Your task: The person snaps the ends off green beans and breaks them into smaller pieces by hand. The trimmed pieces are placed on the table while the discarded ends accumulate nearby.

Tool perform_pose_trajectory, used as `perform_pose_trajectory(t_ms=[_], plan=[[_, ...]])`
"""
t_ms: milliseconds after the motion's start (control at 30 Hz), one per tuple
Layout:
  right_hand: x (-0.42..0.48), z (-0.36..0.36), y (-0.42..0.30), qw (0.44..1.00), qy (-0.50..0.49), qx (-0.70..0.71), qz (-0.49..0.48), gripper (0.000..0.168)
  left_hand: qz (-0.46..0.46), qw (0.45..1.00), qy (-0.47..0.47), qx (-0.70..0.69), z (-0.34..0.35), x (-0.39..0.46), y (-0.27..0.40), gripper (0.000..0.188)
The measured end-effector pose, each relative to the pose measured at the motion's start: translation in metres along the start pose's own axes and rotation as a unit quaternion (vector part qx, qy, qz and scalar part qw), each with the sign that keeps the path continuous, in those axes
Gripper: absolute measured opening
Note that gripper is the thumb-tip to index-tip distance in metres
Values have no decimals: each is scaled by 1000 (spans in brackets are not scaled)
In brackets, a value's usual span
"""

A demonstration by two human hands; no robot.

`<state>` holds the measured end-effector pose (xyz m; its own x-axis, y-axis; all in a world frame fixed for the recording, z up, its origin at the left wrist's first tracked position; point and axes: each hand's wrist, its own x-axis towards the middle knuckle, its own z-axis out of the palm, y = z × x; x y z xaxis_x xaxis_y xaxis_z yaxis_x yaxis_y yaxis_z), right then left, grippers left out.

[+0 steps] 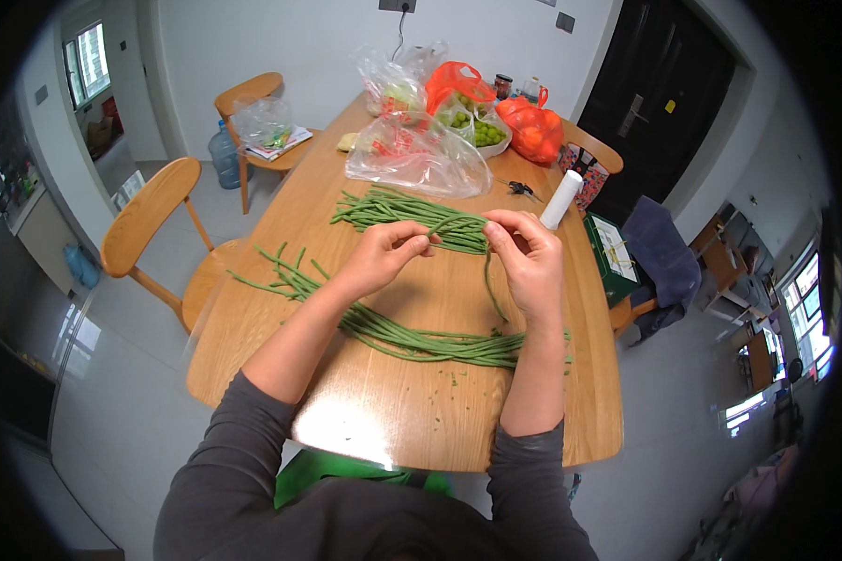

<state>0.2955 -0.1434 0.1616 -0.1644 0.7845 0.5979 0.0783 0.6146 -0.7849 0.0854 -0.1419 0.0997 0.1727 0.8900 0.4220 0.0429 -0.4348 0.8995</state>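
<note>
Between my left hand [395, 254] and my right hand [523, 256] a long green bean [456, 223] is stretched, pinched by the fingertips of each. Its longer end hangs down from my right fingers towards the table. Just beyond the hands lies a pile of shorter bean lengths [407, 210], roughly side by side. Closer to my body, a bundle of long uncut beans [428, 345] runs across the wooden table [568, 421], partly hidden under my forearms. Small green scraps [454, 382] are scattered near this bundle.
Clear plastic bags [421, 158], a bag of green fruit [480, 132] and a red bag of round fruit [531, 132] stand at the far end. A white roll [561, 199] and dark keys [521, 188] lie at the right. Wooden chairs [151, 217] flank the table.
</note>
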Motion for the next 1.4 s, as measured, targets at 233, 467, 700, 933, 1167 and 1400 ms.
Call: perform_pose_trajectory(t_ms=[233, 467, 700, 933, 1167, 1400], plan=[[6, 18, 7, 998, 16, 60, 17, 11, -12, 1000, -29, -1, -4, 1, -2, 22], [1, 20, 3, 996, -33, -77, -23, 11, 141, 974, 90, 152, 7, -4, 33, 23], [-2, 32, -5, 979, -40, -170, -104, 8, 314, 834, 131, 434, 10, 0, 56, 13], [0, 33, -5, 936, -30, -255, -240, 8, 320, 816, 150, 457, 15, 0, 54, 8], [-8, 53, -16, 926, 103, -208, -297, 15, 198, 942, 225, 151, 32, -6, 60, 7], [-12, 65, -4, 982, 128, 55, -129, 17, 112, 963, 171, -177, 44, -7, 67, 12]])
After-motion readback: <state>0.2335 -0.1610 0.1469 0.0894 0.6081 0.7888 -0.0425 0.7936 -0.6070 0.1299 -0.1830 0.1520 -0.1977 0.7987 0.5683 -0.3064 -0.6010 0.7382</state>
